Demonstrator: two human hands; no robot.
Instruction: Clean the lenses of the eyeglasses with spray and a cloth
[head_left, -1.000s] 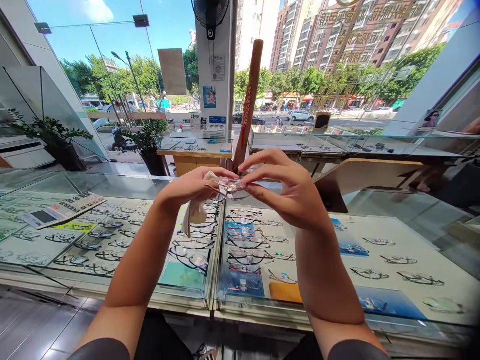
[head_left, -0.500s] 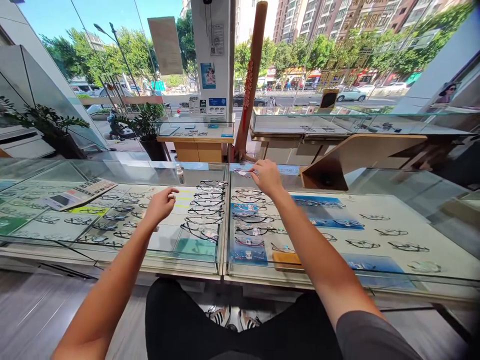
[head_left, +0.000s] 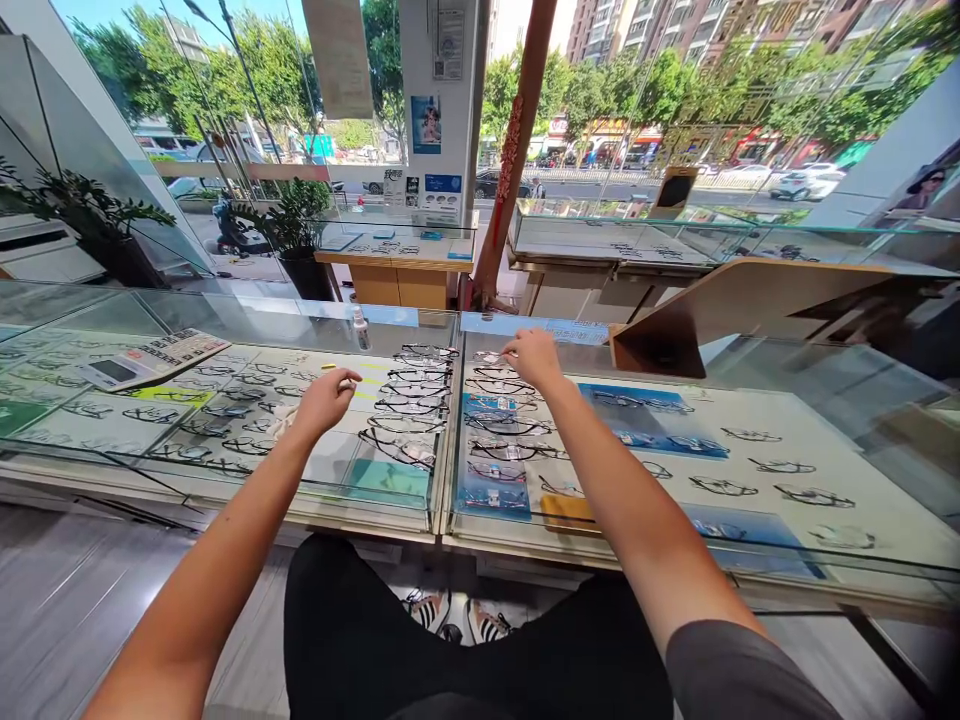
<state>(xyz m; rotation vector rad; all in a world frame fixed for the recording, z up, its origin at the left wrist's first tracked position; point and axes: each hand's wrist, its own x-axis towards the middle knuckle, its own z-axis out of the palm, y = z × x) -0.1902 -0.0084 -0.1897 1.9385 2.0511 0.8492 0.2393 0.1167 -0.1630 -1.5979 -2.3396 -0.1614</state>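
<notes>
My right hand [head_left: 534, 358] is over the right glass display case [head_left: 637, 365]. Its thumb and forefinger pinch a pair of eyeglasses [head_left: 491, 358] at the far end of a column of several frames. My left hand [head_left: 328, 398] hovers above the left display case [head_left: 292, 345], fingers curled in. What it may hold is hidden. A pale crumpled bit [head_left: 283, 420] shows beside the left wrist, and I cannot tell whether the hand has it. Dark-rimmed eyeglasses [head_left: 411, 403] form a column just right of that hand.
A calculator [head_left: 154, 360] and a small spray bottle [head_left: 361, 328] stand on the left case. A wooden stand [head_left: 720, 310] rises at the back right. A teal sheet [head_left: 390, 478] and an orange-brown case [head_left: 568, 512] lie near the front.
The eyeglasses in my right hand have come down and nearer, in line with the column. My left hand has shifted little. The view has tilted slightly down.
</notes>
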